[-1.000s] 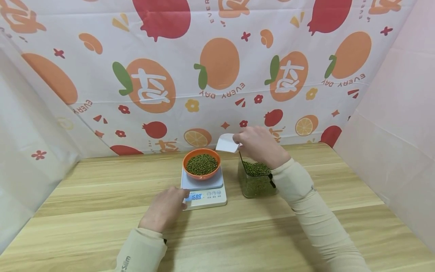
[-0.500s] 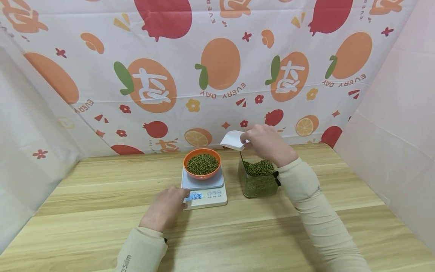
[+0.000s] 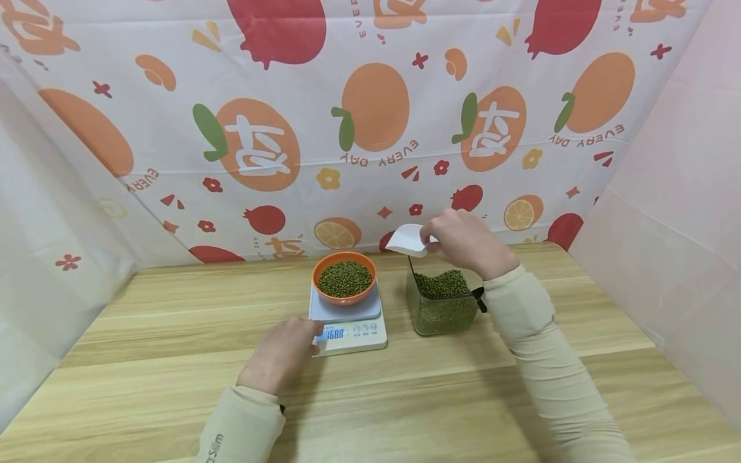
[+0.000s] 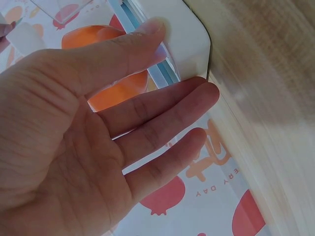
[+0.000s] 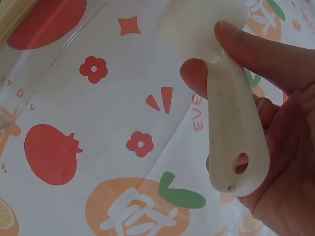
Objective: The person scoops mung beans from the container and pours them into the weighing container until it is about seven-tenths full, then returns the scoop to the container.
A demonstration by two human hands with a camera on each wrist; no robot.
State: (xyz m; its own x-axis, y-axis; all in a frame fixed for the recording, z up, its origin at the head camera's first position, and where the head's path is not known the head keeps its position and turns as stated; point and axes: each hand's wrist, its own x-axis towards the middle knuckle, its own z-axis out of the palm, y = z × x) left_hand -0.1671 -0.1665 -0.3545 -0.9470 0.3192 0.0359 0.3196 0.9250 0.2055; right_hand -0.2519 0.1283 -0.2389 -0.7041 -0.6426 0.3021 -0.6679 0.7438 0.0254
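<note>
In the head view my right hand (image 3: 466, 239) holds a white scoop (image 3: 408, 240) by its handle, above the left edge of a clear container (image 3: 442, 318) of mung beans (image 3: 442, 285). The scoop's handle (image 5: 234, 132) lies between thumb and fingers in the right wrist view; its bowl's contents are hidden. My left hand (image 3: 280, 354) touches the front left corner of a white kitchen scale (image 3: 353, 345), its fingers mostly straight in the left wrist view. On the scale sits an orange bowl (image 3: 344, 299) with mung beans (image 3: 345, 280). The display (image 3: 332, 334) reads 168.8.
The wooden table (image 3: 370, 411) meets a fruit-printed cloth (image 3: 370, 193) at the back. Pale sheets (image 3: 683, 212) hang at both sides. The container stands to the right of the scale with a gap between them.
My right hand has drawn back to the right with the scoop, away from the bowl's side and over the container. The left hand and the scale reading have stayed the same.
</note>
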